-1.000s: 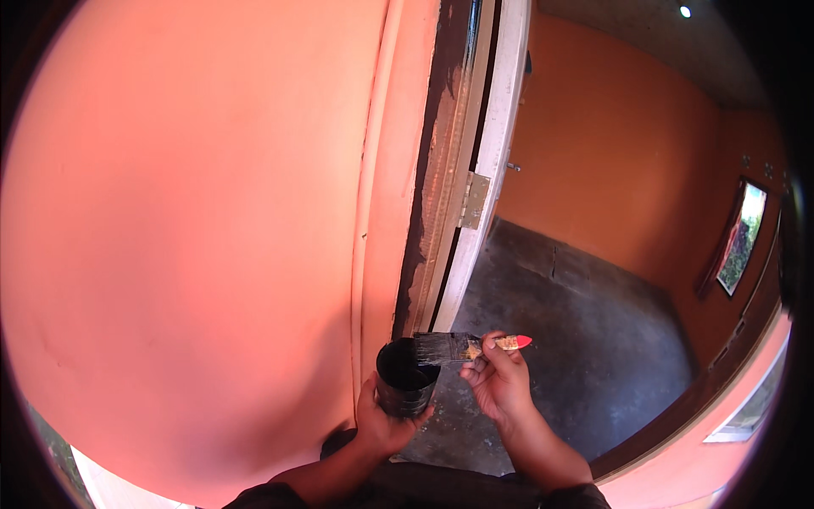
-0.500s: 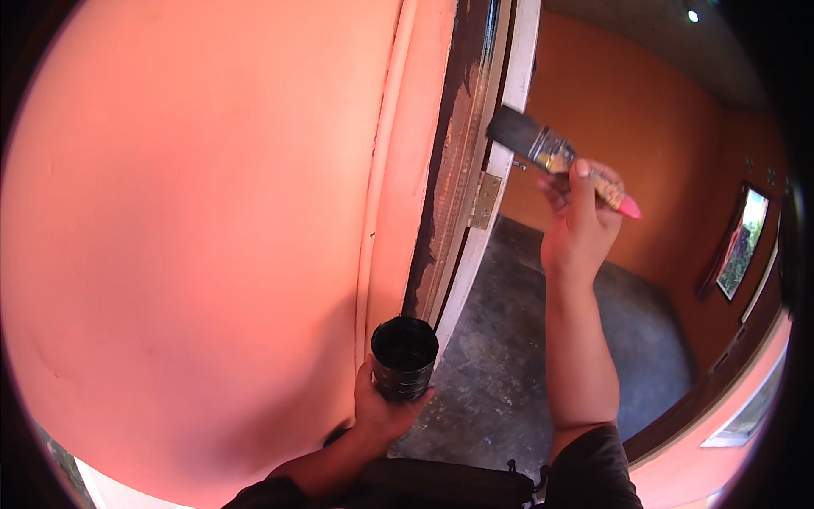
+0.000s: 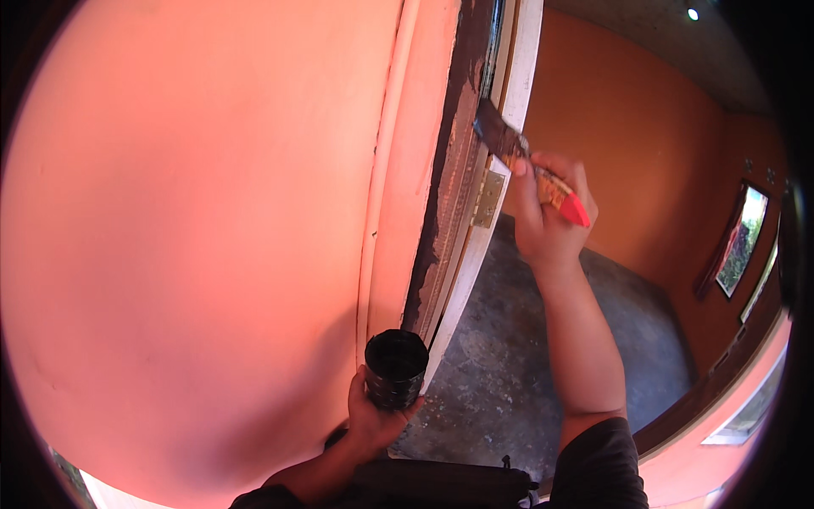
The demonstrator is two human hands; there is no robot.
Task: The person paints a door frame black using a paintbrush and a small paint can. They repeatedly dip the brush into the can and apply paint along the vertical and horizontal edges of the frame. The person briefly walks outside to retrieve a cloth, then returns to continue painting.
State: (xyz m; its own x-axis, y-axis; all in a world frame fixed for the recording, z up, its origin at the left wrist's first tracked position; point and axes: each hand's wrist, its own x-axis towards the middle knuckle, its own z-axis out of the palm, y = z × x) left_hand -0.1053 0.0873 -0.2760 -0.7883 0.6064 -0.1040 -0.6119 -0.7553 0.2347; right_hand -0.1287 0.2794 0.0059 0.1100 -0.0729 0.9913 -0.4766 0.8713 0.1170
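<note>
My right hand (image 3: 551,208) is closed round the handle of a flat paintbrush (image 3: 511,153) with a red-tipped handle. Its dark bristles touch, or nearly touch, the edge of the door frame (image 3: 449,195). Dark brown paint covers part of that frame, while a paler brown strip shows beside it with a ragged border. Lower down, my left hand (image 3: 379,417) grips a black cup (image 3: 396,366) from below, its opening facing up. The inside of the cup looks dark, and I cannot tell how much paint it holds.
A salmon-pink wall (image 3: 212,212) fills the left side. Right of the frame are a white door edge (image 3: 517,76) with a brass hinge (image 3: 487,200), a room with orange walls (image 3: 627,127), a grey floor (image 3: 500,339) and a window (image 3: 742,242).
My right hand has moved left and slightly down, bringing the bristles from over the white door edge to the frame. The cup in my left hand has shifted slightly down and left.
</note>
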